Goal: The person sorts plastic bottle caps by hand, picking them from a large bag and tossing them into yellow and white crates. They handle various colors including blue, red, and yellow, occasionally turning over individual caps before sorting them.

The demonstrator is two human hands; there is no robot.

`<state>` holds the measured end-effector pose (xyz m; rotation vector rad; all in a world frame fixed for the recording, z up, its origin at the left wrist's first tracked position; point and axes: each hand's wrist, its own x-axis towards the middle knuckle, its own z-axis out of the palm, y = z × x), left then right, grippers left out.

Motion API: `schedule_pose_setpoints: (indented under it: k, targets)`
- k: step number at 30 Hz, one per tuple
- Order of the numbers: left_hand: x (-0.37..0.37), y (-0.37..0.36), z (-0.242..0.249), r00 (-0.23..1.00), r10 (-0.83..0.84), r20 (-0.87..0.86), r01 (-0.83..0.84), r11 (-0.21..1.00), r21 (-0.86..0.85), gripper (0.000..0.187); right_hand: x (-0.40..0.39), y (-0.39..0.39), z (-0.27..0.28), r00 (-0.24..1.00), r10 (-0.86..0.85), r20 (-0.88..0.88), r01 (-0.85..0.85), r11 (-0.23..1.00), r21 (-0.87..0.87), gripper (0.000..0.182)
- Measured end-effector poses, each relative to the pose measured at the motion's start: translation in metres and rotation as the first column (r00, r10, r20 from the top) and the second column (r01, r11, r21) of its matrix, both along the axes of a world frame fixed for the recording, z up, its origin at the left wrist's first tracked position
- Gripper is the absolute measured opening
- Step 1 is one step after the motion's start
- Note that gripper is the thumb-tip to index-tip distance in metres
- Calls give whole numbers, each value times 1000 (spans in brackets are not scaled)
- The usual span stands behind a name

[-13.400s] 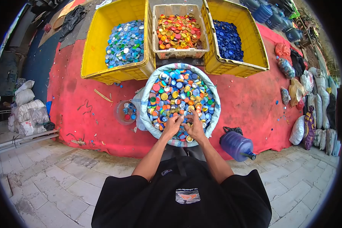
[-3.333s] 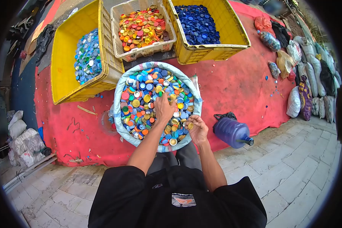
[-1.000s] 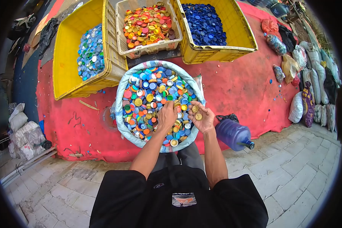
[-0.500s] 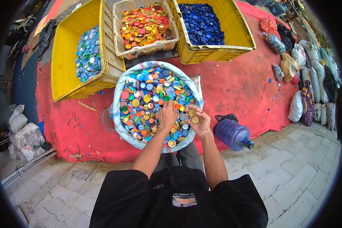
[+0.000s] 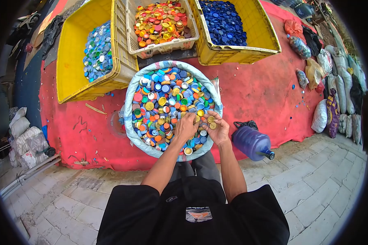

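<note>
A round sack (image 5: 132, 141) with a rolled pale rim holds a heap of mixed bottle caps (image 5: 163, 87) in many colours. My left hand (image 5: 186, 128) is over the lower right of the heap, its fingers pinched on a gold bottle cap (image 5: 197, 119). Close to its right is my right hand (image 5: 221, 132), palm turned up at the sack's rim. Gold bottle caps (image 5: 212, 125) rest in its curled fingers, at least two of them visible. The hands nearly meet, and some fingertips are hidden.
Behind the sack stand a yellow crate (image 5: 65, 69) of light-blue caps, a white crate (image 5: 153, 50) of red and yellow caps, and another yellow crate (image 5: 261, 41) of dark-blue caps. A large blue water jug (image 5: 249, 143) lies to the right on the red sheet (image 5: 261, 94). Filled sacks (image 5: 319, 116) line the right side.
My left hand has come up out of the heap and moved right, beside my right hand, with a gold bottle cap at its fingertips. The right hand keeps its caps. The view has shifted slightly.
</note>
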<state>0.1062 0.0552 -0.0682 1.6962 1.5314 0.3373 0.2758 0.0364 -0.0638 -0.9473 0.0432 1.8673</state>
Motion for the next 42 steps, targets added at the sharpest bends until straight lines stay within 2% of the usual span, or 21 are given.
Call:
schedule_pose_setpoints:
  k: [1, 4, 7, 8, 10, 11, 12, 13, 14, 15, 17, 19, 21, 25, 28, 31, 34, 37, 42]
  targets:
    - [0, 2, 1, 999, -21, -24, 19, 998, -58, 29, 1, -1, -1, 1000, -2, -1, 2, 1000, 1, 45]
    - [5, 4, 0, 998, 43, -38, -45, 996, -72, 31, 1, -3, -2, 1000, -9, -16, 9, 1000, 5, 45]
    - [6, 0, -2, 976, 179, 121, -198, 965, 173, 35, 3, -2, 2, 999, -27, -38, 28, 1000, 3, 46]
    - [5, 0, -2, 923, 283, 261, -299, 954, 22, 35, 3, -2, 4, 998, -40, -47, 40, 999, -5, 47]
    - [-2, 0, 1, 724, 511, 462, -411, 859, -307, 38, 1, -2, 10, 998, -51, -43, 50, 999, -19, 48]
    - [-12, 1, 4, 520, 636, 570, -346, 767, -540, 37, -1, 0, 15, 998, -49, -31, 48, 999, -20, 48]
    - [-26, 1, 9, 286, 750, 596, -206, 656, -726, 37, -2, 1, 18, 999, -46, -19, 46, 999, -19, 49]
    - [-35, 1, 15, 50, 842, 538, -8, 539, -842, 37, -5, 2, 22, 999, -26, -19, 26, 1000, -5, 50]
    - [-37, 0, 21, 19, 850, 527, -38, 527, -849, 43, -7, 3, 25, 1000, -7, -18, 8, 1000, 10, 50]
    - [-43, -3, 27, -61, 841, 537, 16, 539, -842, 43, -9, 3, 27, 1000, 11, -17, -11, 1000, 25, 51]
    - [-50, -8, 43, -22, 859, 511, -80, 508, -858, 42, -16, 3, 34, 999, 35, -36, -33, 999, 40, 53]
    - [-60, -16, 48, -3, 843, 539, -74, 537, -840, 43, -26, 4, 46, 998, 63, -29, -62, 997, 43, 54]
    - [-68, -22, 58, -60, 842, 537, -59, 534, -844, 39, -36, 3, 55, 996, 90, -1, -90, 995, 43, 52]
    - [-80, -38, 58, -47, 824, 565, -100, 559, -823, 30, -53, -6, 63, 985, 168, 40, -169, 985, 25, 51]
    - [-88, -50, 60, -50, 818, 572, -120, 564, -817, 25, -67, -16, 63, 977, 204, 68, -206, 979, 14, 41]
    - [-92, -62, 65, -116, 816, 566, -85, 560, -824, 28, -77, -27, 65, 970, 230, 84, -230, 973, -7, 46]
    - [-95, -75, 63, -145, 809, 570, -46, 570, -821, 35, -87, -37, 65, 981, 180, 77, -172, 980, -98, 54]
    - [-95, -87, 64, -152, 821, 551, -76, 546, -834, 35, -93, -41, 60, 983, 175, 59, -165, 976, -141, 54]
    - [-99, -93, 46, -152, 831, 535, -54, 534, -844, 36, -98, -40, 53, 940, 305, 153, -302, 952, -44, 41]
